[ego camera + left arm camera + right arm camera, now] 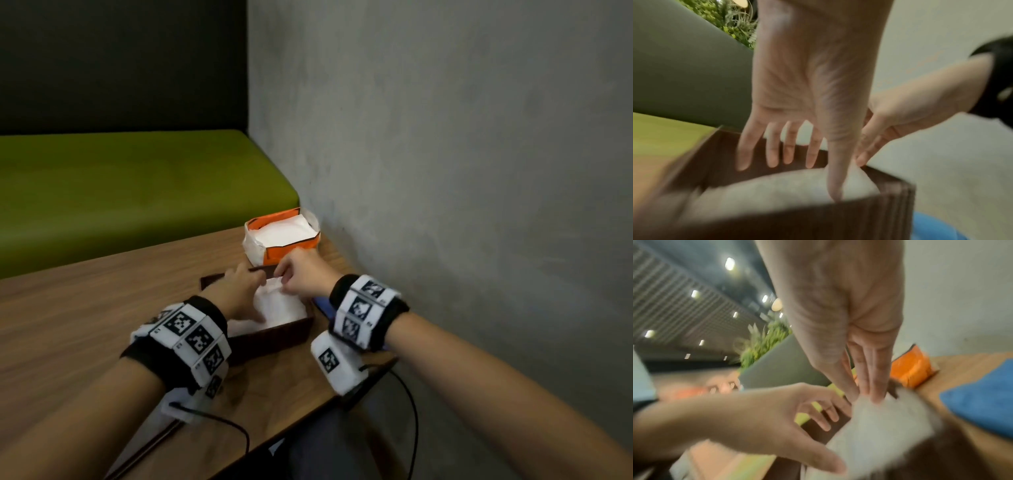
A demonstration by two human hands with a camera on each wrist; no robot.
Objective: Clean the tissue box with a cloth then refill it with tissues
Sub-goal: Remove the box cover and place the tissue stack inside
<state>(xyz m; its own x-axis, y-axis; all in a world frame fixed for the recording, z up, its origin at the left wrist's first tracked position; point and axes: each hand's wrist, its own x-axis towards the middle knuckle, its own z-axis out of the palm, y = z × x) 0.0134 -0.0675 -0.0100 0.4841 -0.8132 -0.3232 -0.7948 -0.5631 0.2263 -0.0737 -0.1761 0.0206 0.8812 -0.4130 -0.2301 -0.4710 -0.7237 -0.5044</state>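
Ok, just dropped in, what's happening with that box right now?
A person is refilling the dark wooden tissue box on the table. The left hand presses flat on the white tissues inside, fingers spread. The right hand pinches the stack's far corner, tucking it down. The orange tissue pack sits open behind the box, still holding tissues. The blue cloth lies aside by the wall.

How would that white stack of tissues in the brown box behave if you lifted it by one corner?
Probably floppy: the tissues bulge and crease where the right hand pinches a corner. Likely light, since fingertips alone seem to raise that edge. The sheets may slide apart, as nothing visibly binds them inside the brown box.
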